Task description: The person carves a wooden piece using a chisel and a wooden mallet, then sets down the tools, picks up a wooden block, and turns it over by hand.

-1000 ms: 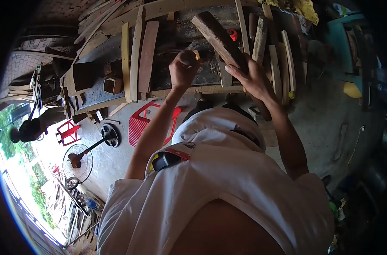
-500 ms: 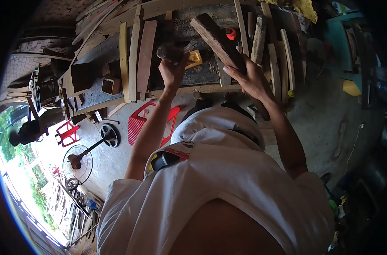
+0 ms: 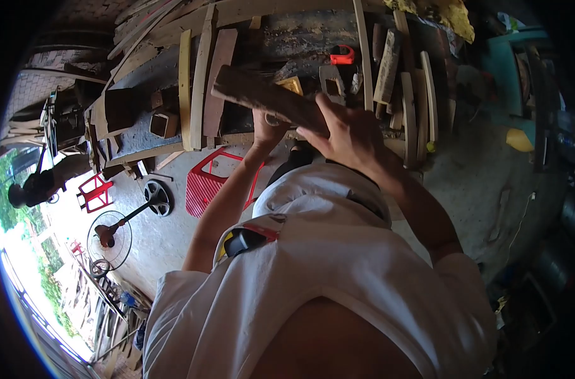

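Note:
In my right hand [image 3: 357, 140] is a thick, dark wooden block [image 3: 262, 95], gripped near its right end. The block slants across the view, its far end up to the left. Just below and partly behind it, my left hand [image 3: 268, 131] is closed, a small round pale end showing between its fingers; the rest of what it holds is hidden. Beyond the block a yellow piece [image 3: 290, 84] shows in part. A red tape measure [image 3: 342, 55] lies farther back on the dark workbench [image 3: 293, 28].
Wooden strips [image 3: 219, 82] lie across the bench on the left, and more pieces [image 3: 388, 69] on the right. Below the bench edge is a red plastic stool [image 3: 205, 189]. A standing fan [image 3: 110, 237] is on the floor at left. A person [image 3: 38, 189] is at far left.
The block has swung to the left and lies flatter, with my right hand lower and farther left. My left hand has moved right and down, and its dark rounded object is now mostly hidden.

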Motion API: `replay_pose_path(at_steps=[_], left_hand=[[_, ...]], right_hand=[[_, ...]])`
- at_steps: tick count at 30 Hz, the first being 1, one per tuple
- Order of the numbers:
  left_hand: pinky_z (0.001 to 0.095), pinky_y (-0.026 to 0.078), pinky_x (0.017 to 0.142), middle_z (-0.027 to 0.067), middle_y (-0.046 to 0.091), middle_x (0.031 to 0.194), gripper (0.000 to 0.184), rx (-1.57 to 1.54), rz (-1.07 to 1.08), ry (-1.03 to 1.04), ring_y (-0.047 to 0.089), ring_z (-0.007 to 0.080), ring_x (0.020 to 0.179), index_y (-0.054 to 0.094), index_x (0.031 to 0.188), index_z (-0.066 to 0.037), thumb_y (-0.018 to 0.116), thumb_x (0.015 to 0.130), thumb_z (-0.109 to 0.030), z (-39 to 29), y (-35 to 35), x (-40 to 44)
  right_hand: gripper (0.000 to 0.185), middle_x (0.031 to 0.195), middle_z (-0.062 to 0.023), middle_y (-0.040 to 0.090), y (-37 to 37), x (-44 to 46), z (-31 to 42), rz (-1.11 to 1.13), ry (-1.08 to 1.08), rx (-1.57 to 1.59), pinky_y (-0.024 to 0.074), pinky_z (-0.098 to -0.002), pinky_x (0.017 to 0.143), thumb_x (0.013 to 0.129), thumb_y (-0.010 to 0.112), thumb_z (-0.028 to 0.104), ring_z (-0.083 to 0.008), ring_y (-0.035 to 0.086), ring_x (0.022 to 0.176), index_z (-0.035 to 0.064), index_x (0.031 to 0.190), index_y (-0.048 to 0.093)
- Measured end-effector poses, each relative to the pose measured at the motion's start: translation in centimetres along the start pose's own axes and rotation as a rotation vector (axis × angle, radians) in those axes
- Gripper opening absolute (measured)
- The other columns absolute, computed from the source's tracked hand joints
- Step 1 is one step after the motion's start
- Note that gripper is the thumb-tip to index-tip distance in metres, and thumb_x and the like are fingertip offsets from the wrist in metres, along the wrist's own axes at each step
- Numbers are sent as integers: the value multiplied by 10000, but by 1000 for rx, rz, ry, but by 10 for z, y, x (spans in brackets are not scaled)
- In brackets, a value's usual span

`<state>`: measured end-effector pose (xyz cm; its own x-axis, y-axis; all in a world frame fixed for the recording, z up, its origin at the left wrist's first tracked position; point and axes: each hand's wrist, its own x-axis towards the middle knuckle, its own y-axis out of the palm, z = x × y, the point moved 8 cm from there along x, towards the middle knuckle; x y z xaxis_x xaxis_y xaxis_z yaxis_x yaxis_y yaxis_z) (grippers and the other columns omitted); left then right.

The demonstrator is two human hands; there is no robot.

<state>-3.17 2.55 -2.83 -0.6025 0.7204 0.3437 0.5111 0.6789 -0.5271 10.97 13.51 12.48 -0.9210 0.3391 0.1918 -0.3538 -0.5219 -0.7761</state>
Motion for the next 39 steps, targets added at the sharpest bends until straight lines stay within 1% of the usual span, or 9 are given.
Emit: replay_pose_path(at_steps=[1, 5, 7, 10, 15, 18, 28, 33, 39], left_hand=[[385, 521, 842, 110, 690, 1063, 349, 263, 11, 165, 654, 293, 1009, 696, 1051, -85, 817, 740, -186, -9, -1, -3], [427, 481, 894, 119, 645, 1090, 332, -45, 173, -92, 611, 325, 1042, 683, 1066, -114, 777, 763, -212, -14, 2, 14], [427, 483, 883, 114, 644, 1081, 353, 55, 258, 92, 605, 331, 1037, 684, 1071, -122, 782, 744, -210, -10, 10, 7], [371, 522, 819, 104, 677, 1027, 403, 337, -58, 241, 647, 251, 990, 669, 1087, -78, 817, 733, -200, -28, -15, 6], [293, 545, 712, 71, 734, 797, 236, -268, -169, -536, 688, 110, 746, 728, 923, -12, 800, 804, -202, 12, -29, 32], [290, 544, 705, 57, 734, 793, 241, -351, -249, -595, 680, 100, 735, 733, 889, -16, 812, 795, -223, 26, -29, 34], [284, 533, 713, 33, 696, 825, 276, -335, -196, -439, 662, 108, 784, 689, 921, -48, 839, 769, -224, 20, -18, 46], [281, 539, 736, 14, 694, 909, 251, -487, 494, -311, 650, 101, 803, 674, 981, -89, 807, 780, -158, -5, -5, 58], [292, 553, 745, 25, 717, 872, 201, -263, 120, -323, 673, 101, 804, 696, 927, -83, 806, 777, -157, 7, -10, 66]], right_hand=[[453, 673, -140, 658, 3, 1, 3, 50, -17, -4, 548, -389, 484, 862, 735, 382, -300, 692, 558, 26, 1060, 536], [560, 715, -177, 665, -3, -4, 22, 59, -2, 192, 544, -409, 535, 826, 776, 363, -347, 701, 647, -26, 1153, 542], [556, 691, -183, 655, 13, -3, 6, 156, 43, 59, 544, -426, 540, 841, 754, 370, -368, 702, 668, -26, 1166, 538], [629, 729, -204, 661, 23, -1, -11, 214, 125, 137, 557, -433, 615, 858, 701, 445, -375, 704, 705, -32, 1229, 530], [654, 845, -221, 706, 22, -3, -51, 141, 325, 453, 563, -430, 691, 871, 655, 475, -343, 713, 736, -53, 1238, 540], [576, 770, -60, 623, 21, -16, -68, 187, 555, 723, 478, -288, 450, 891, 688, 419, -141, 573, 499, -43, 1206, 550], [545, 773, -43, 607, 17, -26, -81, 114, 578, 736, 434, -249, 398, 913, 682, 412, -84, 520, 478, -27, 1203, 541], [542, 775, -47, 610, 21, -24, -82, 150, 568, 738, 435, -251, 401, 913, 681, 400, -85, 520, 481, -24, 1218, 535], [507, 708, -23, 568, 17, -18, -81, 165, 557, 728, 418, -251, 401, 914, 683, 383, -79, 497, 450, -12, 1199, 541]])
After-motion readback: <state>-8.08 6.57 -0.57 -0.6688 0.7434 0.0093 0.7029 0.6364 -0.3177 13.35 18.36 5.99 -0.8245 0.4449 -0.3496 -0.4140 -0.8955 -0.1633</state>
